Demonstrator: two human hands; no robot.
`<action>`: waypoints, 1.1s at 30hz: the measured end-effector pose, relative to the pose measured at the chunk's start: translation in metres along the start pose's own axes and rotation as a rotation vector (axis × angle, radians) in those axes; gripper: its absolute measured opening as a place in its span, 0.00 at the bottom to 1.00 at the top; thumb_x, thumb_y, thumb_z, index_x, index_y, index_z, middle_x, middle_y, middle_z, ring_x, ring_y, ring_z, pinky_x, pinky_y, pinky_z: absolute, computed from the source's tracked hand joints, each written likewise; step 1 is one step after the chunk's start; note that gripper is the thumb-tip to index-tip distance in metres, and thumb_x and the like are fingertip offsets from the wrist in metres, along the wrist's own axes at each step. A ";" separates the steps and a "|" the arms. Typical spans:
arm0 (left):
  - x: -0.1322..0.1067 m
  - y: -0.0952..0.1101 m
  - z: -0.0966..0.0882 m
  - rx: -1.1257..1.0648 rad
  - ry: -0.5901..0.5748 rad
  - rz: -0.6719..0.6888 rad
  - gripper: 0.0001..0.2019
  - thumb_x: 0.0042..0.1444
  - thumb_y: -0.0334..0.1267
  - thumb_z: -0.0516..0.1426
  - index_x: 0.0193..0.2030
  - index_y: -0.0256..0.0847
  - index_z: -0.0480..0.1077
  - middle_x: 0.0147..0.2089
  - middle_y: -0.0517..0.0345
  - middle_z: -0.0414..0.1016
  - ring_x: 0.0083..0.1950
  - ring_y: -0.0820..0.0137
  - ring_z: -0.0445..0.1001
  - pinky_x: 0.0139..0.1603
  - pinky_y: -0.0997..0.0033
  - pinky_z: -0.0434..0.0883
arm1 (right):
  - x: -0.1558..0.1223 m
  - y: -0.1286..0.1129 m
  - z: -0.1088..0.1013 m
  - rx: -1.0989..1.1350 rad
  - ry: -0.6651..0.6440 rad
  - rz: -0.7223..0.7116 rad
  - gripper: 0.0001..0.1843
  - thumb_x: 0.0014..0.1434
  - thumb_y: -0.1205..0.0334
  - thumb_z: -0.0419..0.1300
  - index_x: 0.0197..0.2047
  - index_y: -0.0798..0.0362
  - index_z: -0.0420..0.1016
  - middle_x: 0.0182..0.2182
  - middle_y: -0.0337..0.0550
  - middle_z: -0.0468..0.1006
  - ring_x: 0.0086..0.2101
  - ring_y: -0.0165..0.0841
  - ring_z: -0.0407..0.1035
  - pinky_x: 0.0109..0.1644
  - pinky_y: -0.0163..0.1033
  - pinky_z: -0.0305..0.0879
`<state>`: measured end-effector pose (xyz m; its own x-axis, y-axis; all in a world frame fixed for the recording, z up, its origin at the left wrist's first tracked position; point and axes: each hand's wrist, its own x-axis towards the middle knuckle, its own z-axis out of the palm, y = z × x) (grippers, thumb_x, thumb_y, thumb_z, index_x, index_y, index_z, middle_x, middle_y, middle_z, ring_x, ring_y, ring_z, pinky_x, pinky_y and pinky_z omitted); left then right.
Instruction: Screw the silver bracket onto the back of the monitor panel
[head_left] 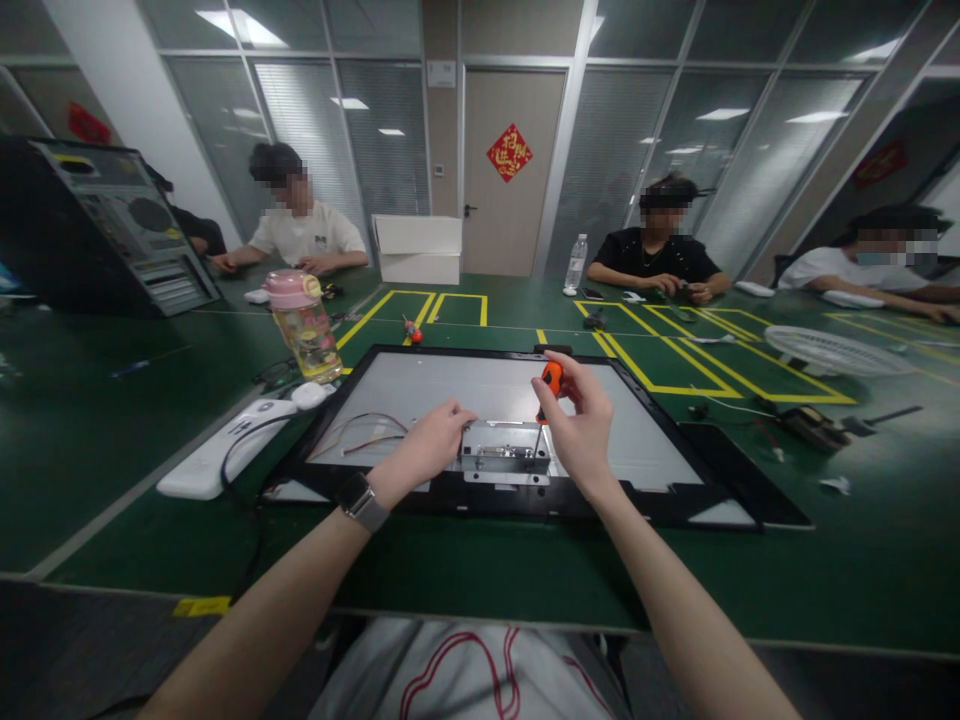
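Note:
A flat monitor panel [637, 440] with a black frame lies back-up on the green table in front of me. A small metal box [504, 452] sits on its near middle. My right hand [579, 425] is closed round an orange-handled screwdriver [550, 378], held upright with its tip down at the box's right side. My left hand [429, 445] rests with curled fingers against the box's left edge; a watch is on that wrist. Thin coloured wires [360, 432] lie on the panel to the left.
A pink-lidded bottle [304, 325], a white power strip [214, 455] with a black cable and a PC case [112, 225] stand to my left. A white fan grille [829, 350] and small parts lie to my right. Three people sit across the table by a white box [418, 250].

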<state>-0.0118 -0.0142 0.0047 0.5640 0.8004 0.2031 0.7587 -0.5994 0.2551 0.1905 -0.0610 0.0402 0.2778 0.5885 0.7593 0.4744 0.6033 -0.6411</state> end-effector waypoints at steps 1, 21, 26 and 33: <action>0.000 0.001 0.000 0.000 -0.002 -0.004 0.20 0.64 0.28 0.45 0.57 0.38 0.70 0.49 0.48 0.70 0.46 0.65 0.73 0.53 0.64 0.70 | 0.000 0.000 0.000 0.002 -0.004 -0.001 0.15 0.60 0.61 0.61 0.51 0.48 0.75 0.36 0.41 0.76 0.33 0.33 0.69 0.39 0.42 0.68; 0.001 0.003 -0.002 -0.001 -0.018 -0.014 0.19 0.63 0.27 0.45 0.56 0.37 0.71 0.49 0.48 0.70 0.48 0.66 0.73 0.55 0.64 0.69 | -0.003 0.000 0.002 0.012 -0.030 -0.005 0.14 0.60 0.61 0.60 0.50 0.48 0.74 0.35 0.41 0.75 0.34 0.33 0.69 0.39 0.42 0.67; 0.000 0.003 -0.002 0.008 -0.012 -0.021 0.20 0.63 0.27 0.45 0.57 0.38 0.71 0.49 0.48 0.70 0.47 0.65 0.73 0.53 0.64 0.70 | -0.003 -0.002 0.002 0.013 -0.069 -0.018 0.13 0.60 0.61 0.60 0.49 0.47 0.74 0.36 0.42 0.76 0.34 0.34 0.68 0.38 0.43 0.68; 0.000 -0.001 0.002 0.002 0.010 0.006 0.19 0.64 0.28 0.45 0.56 0.38 0.71 0.48 0.49 0.70 0.46 0.66 0.73 0.53 0.66 0.69 | -0.001 -0.005 0.000 0.179 -0.071 0.029 0.06 0.60 0.59 0.61 0.40 0.47 0.77 0.37 0.42 0.75 0.37 0.34 0.69 0.42 0.43 0.67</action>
<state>-0.0119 -0.0137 0.0028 0.5653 0.7967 0.2138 0.7561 -0.6041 0.2519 0.1880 -0.0643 0.0427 0.2264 0.6399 0.7344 0.3091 0.6678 -0.6771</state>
